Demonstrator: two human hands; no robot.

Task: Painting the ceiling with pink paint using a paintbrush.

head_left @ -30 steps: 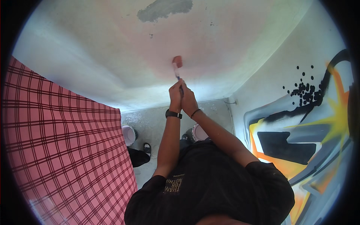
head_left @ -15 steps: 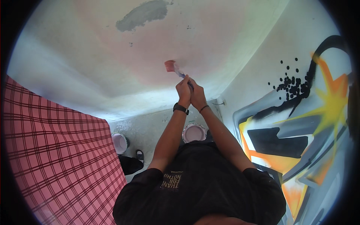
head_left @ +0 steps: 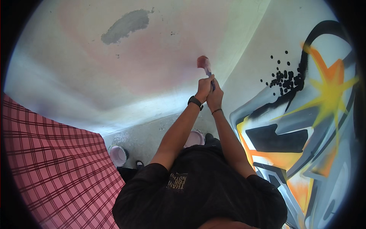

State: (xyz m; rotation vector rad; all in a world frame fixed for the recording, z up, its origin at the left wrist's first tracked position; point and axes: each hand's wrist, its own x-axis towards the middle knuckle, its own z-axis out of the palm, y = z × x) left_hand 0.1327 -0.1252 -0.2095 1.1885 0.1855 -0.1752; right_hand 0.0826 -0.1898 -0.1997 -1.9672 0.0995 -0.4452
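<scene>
Both my hands grip a paintbrush (head_left: 203,62) out in front of me. Its bristles are reddish, its handle dark blue with pale smears. My left hand (head_left: 204,89), with a black watch at the wrist, is closed round the upper part of the handle. Close against it, my right hand (head_left: 215,97) is closed round the lower end; a thin dark band circles that wrist. The bristles are at a pale wall (head_left: 160,65) with pinkish patches, near its right-hand corner. Whether they press on it is hard to tell.
A grey patch (head_left: 127,26) marks the pale wall. Graffiti covers the right wall (head_left: 263,110). Pink checked cloth (head_left: 57,160) hangs at the left. On the floor (head_left: 146,133) stand a bucket (head_left: 195,138) by my body and another bucket (head_left: 118,154) beside a sandalled foot (head_left: 139,164).
My two hands have carried the brush to the right along the wall, nearer the corner. The bristles now bend the other way. My view has shifted a little.
</scene>
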